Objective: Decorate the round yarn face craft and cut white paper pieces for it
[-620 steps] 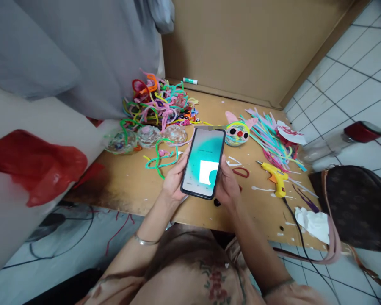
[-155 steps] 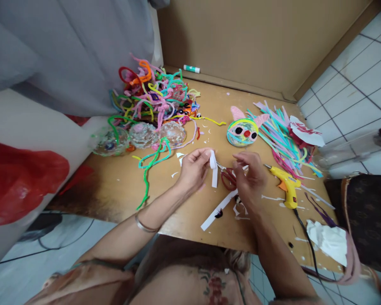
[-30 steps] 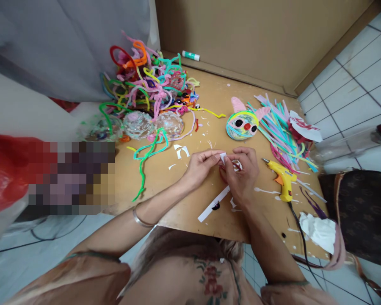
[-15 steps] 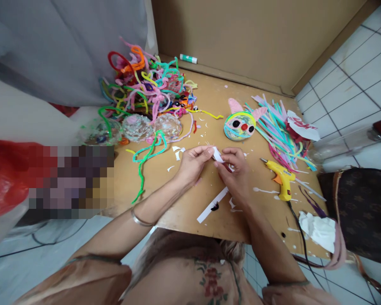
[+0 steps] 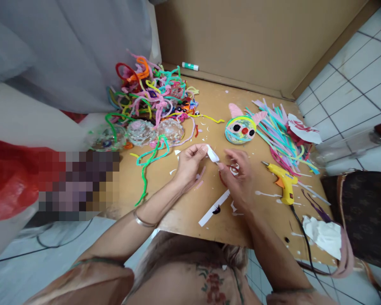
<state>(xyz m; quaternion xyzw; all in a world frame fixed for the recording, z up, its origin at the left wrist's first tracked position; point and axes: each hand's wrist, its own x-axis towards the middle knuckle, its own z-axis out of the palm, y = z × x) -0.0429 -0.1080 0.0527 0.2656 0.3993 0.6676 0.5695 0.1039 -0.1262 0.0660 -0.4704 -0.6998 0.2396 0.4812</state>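
My left hand (image 5: 190, 163) pinches a small curved piece of white paper (image 5: 212, 153) between thumb and fingers. Close by on the right, my right hand (image 5: 238, 173) is curled around red-handled scissors (image 5: 222, 174), whose short visible blade meets the paper's lower end. Much of the scissors is hidden by the fingers. Below the hands lies a white paper strip (image 5: 209, 213) with a small black fringed piece (image 5: 216, 209) on it. Beyond them sits a round wrapped animal head (image 5: 240, 130) with pink ears, black eyes and a red nose.
Tangled pipe cleaners (image 5: 158, 95) and clear wrapped balls (image 5: 169, 131) fill the back left. To the right are loose pipe cleaners (image 5: 273, 131), a yellow glue gun (image 5: 284, 182) with its cord, crumpled white paper (image 5: 322, 233) and a brown bag (image 5: 358, 212). A glue stick (image 5: 190, 66) lies at the back.
My right hand has drawn slightly away from my left, and its fingers have spread, showing more of the red handles. More of the white paper piece shows. The view has shifted a little.
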